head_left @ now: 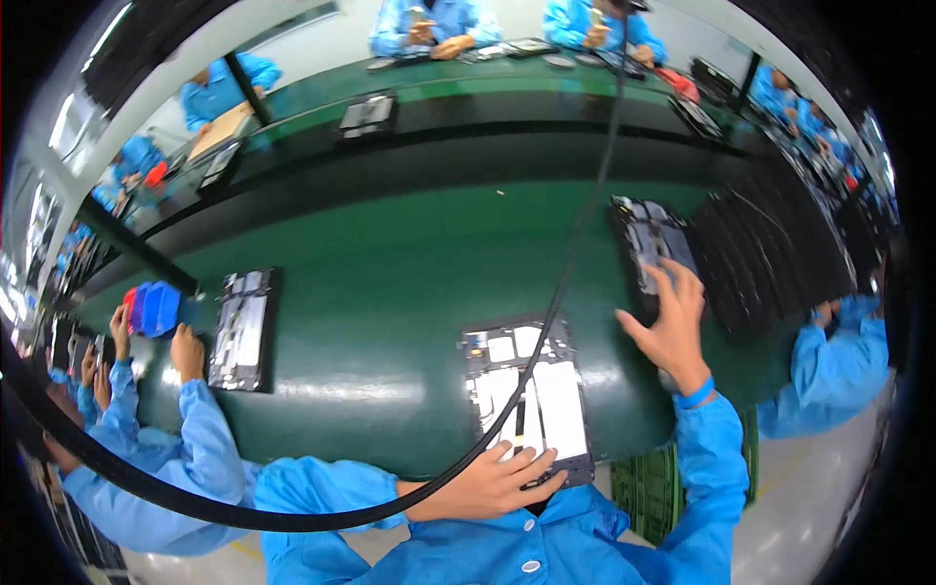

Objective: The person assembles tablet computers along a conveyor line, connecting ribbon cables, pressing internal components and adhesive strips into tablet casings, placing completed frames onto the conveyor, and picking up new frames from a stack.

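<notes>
Before me on the green bench lies an opened tablet, its pale battery panels and inner boards exposed. My left hand rests across its near end with the fingers spread. To the right, my right hand is raised with thumb and fingers apart. Its fingertips overlap the near part of a second opened tablet; whether they touch it I cannot tell. That tablet lies beside a stack of thin black panels. A blue band circles my right wrist.
A black cable hangs across the view over the nearer tablet. Another opened tablet lies left, near a co-worker's hands and blue bins. Beyond runs a dark conveyor carrying devices. Green crates stand below the bench.
</notes>
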Available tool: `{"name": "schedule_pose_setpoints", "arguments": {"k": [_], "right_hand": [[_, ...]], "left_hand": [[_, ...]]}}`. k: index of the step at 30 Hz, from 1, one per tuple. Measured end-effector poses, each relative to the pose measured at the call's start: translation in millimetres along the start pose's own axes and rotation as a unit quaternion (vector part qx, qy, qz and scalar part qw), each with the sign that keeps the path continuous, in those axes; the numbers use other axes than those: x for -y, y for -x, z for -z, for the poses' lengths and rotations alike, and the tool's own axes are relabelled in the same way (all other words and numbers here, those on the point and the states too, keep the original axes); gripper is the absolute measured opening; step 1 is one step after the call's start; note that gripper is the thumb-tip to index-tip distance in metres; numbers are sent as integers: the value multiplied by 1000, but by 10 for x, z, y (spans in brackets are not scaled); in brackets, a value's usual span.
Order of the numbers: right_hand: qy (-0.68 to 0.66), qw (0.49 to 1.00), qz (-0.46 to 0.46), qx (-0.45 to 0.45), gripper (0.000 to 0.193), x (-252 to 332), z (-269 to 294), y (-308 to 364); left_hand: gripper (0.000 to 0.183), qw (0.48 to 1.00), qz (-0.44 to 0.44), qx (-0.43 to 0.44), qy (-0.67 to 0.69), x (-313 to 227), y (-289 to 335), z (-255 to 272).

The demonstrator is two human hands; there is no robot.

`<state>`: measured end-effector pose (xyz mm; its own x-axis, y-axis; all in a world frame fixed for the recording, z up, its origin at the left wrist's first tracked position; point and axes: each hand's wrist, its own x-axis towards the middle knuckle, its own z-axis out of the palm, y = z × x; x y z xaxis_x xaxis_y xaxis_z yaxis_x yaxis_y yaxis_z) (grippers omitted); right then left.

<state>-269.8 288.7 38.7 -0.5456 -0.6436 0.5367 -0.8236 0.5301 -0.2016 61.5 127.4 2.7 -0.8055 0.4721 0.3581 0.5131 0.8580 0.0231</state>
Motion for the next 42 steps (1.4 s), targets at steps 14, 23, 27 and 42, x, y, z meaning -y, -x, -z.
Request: {"name": "schedule_pose_setpoints", "arguments": {"k": [14, 23, 27, 42], "right_hand": [[317, 929, 87, 169, 100, -335, -45, 199], [160, 960, 209, 91, 100, 39, 101, 428], [12, 940, 306, 150, 95, 858, 47, 833], [-324, 931, 136, 95, 31, 1035, -592, -311]], "left_hand": [[49, 945, 256, -135, -149, 2533, -469, -398], [49, 864, 336, -349, -137, 2997, -511, -423], [44, 895, 277, -347, 42, 2321, -455, -394], [51, 878, 352, -155, 284, 1703, -193, -121]]}}
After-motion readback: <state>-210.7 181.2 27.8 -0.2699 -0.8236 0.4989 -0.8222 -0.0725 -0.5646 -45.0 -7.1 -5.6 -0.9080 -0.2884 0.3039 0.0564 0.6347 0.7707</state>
